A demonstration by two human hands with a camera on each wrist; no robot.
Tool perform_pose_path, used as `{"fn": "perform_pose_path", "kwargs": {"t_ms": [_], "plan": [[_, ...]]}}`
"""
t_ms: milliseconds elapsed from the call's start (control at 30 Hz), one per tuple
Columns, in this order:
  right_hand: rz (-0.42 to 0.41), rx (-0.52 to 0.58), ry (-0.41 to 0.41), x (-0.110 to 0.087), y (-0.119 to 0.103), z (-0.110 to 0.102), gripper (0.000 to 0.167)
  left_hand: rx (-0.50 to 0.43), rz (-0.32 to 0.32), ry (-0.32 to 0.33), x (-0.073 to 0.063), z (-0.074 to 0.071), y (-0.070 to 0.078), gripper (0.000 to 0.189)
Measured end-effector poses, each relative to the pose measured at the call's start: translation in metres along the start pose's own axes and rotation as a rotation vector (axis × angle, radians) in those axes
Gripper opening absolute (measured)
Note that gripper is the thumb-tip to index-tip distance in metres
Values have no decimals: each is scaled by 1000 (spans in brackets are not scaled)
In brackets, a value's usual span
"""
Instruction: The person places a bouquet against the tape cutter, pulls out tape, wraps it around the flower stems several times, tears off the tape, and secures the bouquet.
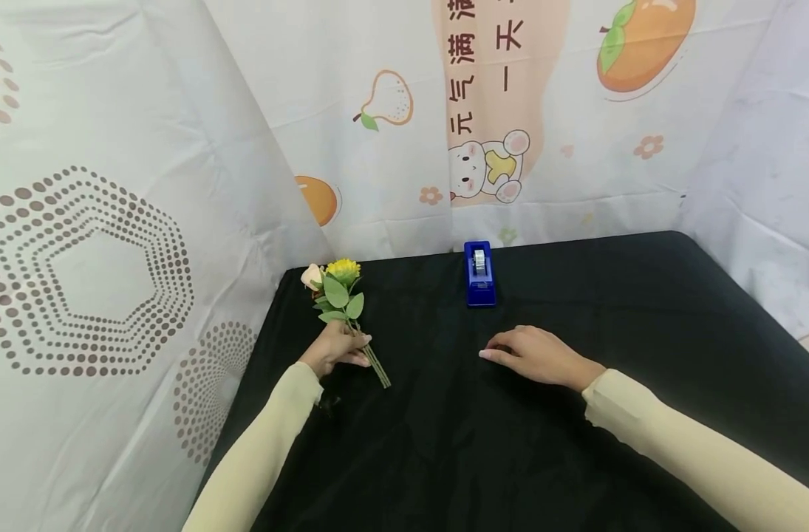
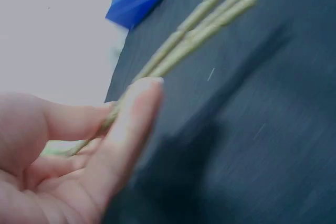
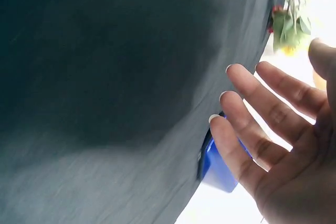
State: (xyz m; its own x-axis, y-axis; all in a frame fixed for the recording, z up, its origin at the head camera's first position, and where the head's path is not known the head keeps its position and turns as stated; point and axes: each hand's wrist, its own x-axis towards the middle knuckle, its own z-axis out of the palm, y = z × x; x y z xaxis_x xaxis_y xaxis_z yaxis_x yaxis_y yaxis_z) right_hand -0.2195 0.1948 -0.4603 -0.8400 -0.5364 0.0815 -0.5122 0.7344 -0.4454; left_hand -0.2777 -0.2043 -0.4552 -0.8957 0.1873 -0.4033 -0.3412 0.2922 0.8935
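Observation:
My left hand grips a small bunch of flowers by its stems, over the left side of the black table. A yellow bloom and a pale pink one top the bunch, with green leaves below them. In the left wrist view, thumb and fingers pinch the green stems, whose cut ends stick out past the thumb. My right hand hovers over the middle of the table, fingers loosely bent and holding nothing. Beyond it stands a blue tape dispenser with a roll of clear tape.
Black cloth covers the table. A white printed curtain hangs along the back edge, with more white cloth down the left side and at the right.

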Motion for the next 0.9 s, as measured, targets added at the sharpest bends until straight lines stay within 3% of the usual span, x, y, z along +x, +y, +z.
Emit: {"fn": "perform_pose_path", "kwargs": {"t_ms": [300, 467, 633, 733, 900], "plan": [[-190, -10, 35, 35, -49, 22, 39, -237, 65, 147, -20, 44, 0, 32], [-248, -76, 33, 50, -75, 37, 36, -281, 99, 175, -24, 68, -1, 30], [-248, -117, 20, 53, -86, 49, 22, -312, 151, 166, -25, 85, -3, 29], [-220, -48, 8, 54, -87, 53, 21, -316, 161, 153, -26, 90, -2, 28], [-127, 210, -57, 57, -86, 54, 25, -324, 147, 160, -30, 90, 0, 28]]}}
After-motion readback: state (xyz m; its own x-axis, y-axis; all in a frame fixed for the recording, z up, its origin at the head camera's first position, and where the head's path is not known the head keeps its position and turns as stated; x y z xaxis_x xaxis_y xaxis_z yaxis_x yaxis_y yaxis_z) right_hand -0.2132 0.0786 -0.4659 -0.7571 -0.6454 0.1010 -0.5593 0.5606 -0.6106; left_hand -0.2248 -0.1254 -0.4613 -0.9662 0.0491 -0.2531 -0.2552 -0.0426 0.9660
